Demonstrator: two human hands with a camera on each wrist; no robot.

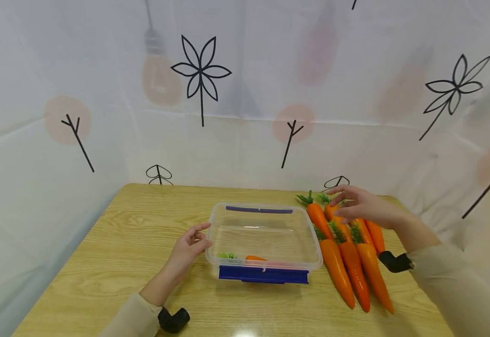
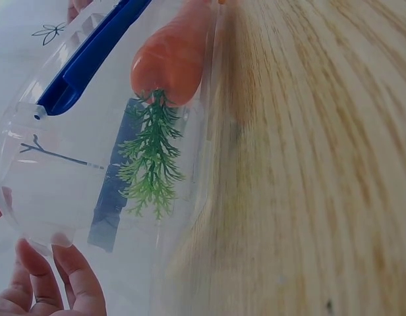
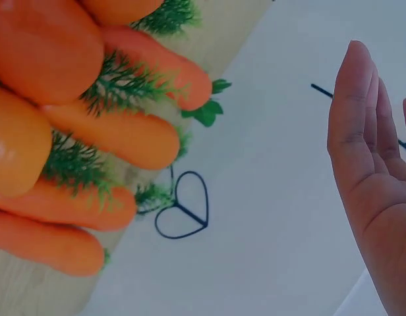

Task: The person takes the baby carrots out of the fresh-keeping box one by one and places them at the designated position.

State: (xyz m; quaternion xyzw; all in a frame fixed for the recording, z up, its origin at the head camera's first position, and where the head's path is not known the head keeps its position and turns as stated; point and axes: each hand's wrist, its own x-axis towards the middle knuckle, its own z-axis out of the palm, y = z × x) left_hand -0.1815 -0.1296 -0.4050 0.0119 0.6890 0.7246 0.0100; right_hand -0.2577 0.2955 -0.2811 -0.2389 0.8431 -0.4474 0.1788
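A clear plastic food container [image 1: 266, 236] with blue clip flaps [image 1: 263, 274] stands on the table, its top uncovered. Inside, along the near wall, lies a toy carrot [image 2: 170, 62] with feathery green leaves [image 2: 153, 158]. My left hand [image 1: 187, 250] holds the container's left rim between thumb and fingers. To the right, my right hand [image 1: 364, 206] hovers over the far end of a group of carrots, fingers loosely bent and holding nothing. In the right wrist view, a wide gap separates this hand [image 3: 374, 151] from the carrots [image 3: 124, 135].
Several orange carrots [image 1: 337, 271] lie in two rows at the table's right side, the near row overlapping the leaves of the far one. Behind the wooden table [image 1: 143, 224] hangs a white cloth [image 1: 245, 154] printed with plants and bulbs.
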